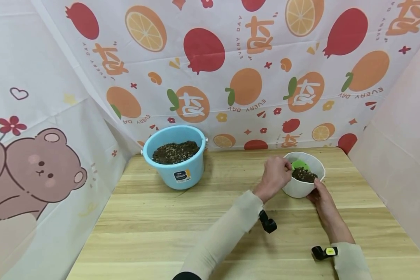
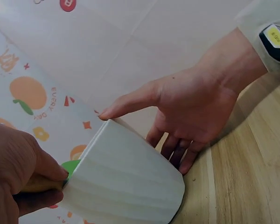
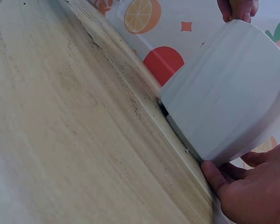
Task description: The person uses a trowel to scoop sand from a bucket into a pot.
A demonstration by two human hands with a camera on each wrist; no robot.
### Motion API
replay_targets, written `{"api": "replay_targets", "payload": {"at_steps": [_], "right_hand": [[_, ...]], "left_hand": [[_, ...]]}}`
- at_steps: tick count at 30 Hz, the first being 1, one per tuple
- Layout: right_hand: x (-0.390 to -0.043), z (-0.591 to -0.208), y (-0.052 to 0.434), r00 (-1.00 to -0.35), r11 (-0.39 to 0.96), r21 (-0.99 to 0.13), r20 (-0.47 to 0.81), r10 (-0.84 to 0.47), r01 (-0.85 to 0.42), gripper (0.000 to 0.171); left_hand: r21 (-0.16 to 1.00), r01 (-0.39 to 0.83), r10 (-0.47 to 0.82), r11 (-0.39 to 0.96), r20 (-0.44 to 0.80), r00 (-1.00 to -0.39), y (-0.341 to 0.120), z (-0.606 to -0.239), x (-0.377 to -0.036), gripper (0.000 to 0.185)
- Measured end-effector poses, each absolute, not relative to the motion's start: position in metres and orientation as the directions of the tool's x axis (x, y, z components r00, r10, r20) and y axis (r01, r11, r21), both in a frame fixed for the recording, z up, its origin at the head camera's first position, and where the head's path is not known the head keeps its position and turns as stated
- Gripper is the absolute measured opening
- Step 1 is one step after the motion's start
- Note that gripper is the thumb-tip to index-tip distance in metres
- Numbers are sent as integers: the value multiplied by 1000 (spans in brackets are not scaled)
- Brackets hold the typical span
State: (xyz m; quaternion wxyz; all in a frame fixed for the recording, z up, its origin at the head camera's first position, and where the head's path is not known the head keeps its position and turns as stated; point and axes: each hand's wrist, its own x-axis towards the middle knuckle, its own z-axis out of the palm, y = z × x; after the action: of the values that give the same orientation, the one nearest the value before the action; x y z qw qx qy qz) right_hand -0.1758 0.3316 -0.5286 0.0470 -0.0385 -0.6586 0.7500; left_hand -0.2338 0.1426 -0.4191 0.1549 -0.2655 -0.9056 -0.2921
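A white ribbed pot (image 1: 302,189) stands on the wooden table at the right, with dark soil (image 1: 303,175) inside. My left hand (image 1: 281,171) grips the wooden handle of a green scoop (image 1: 300,164) whose blade is over the pot's soil. In the left wrist view the left hand (image 2: 18,172) holds the handle beside the scoop (image 2: 71,167) at the pot (image 2: 126,182). My right hand (image 1: 316,191) holds the pot's near right side; its thumb lies on the rim and its fingers wrap the wall (image 2: 177,154). The right wrist view shows the pot (image 3: 228,102) and the right hand (image 3: 252,196) at its base.
A light blue bucket (image 1: 176,173) full of dark soil (image 1: 175,151) stands at the back left of the table (image 1: 161,221). Fruit-print cloth (image 1: 231,77) hangs close behind and on both sides.
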Motion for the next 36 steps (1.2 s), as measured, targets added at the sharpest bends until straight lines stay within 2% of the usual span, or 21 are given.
{"api": "replay_targets", "payload": {"at_steps": [9, 18, 24, 36], "right_hand": [[-177, -528, 333, -994, -112, -994, 4, 108, -16, 28], [-175, -525, 333, -994, -87, -996, -26, 106, 17, 33], [-175, -524, 333, -994, -95, -995, -19, 105, 9, 33], [-176, -525, 333, -994, -90, -996, -27, 110, 17, 32]], "left_hand": [[361, 640, 419, 678, 525, -740, 142, -426, -231, 13], [389, 678, 444, 624, 538, -717, 136, -431, -229, 12], [362, 709, 475, 606, 550, -687, 133, -434, -227, 11], [212, 782, 491, 587, 675, -551, 129, -448, -228, 11]]}}
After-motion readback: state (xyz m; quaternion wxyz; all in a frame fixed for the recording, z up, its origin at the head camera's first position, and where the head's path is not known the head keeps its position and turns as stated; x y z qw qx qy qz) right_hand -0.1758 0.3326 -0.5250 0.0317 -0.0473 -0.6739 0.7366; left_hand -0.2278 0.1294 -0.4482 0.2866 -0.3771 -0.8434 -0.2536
